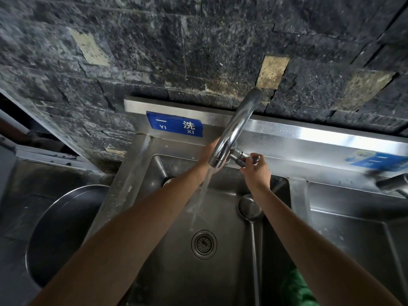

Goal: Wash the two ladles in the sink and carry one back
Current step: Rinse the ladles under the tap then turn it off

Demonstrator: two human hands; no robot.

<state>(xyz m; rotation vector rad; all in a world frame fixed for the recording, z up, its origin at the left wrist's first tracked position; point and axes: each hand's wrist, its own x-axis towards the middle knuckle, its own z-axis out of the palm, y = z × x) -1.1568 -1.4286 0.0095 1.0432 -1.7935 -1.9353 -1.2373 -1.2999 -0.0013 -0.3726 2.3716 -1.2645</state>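
A steel ladle [250, 209] lies in the sink [167, 272], bowl towards the back and long handle running to the front edge. A rounded steel edge [169, 180] peeks out behind my left forearm; I cannot tell whether it is the second ladle. Water pours from the curved tap spout [234, 129] into the basin. My right hand [256, 171] pinches the tap handle [245, 159] beside the spout. My left hand [208, 152] reaches up behind the spout's mouth and is mostly hidden by it, so its grip cannot be made out.
The drain [204, 244] sits mid-basin. A large round steel pan [66, 228] stands in the left compartment. A second basin [353, 239] and another tap [393, 184] are to the right. A blue sign [174, 125] hangs on the backsplash, and something green [295, 288] lies at the front edge.
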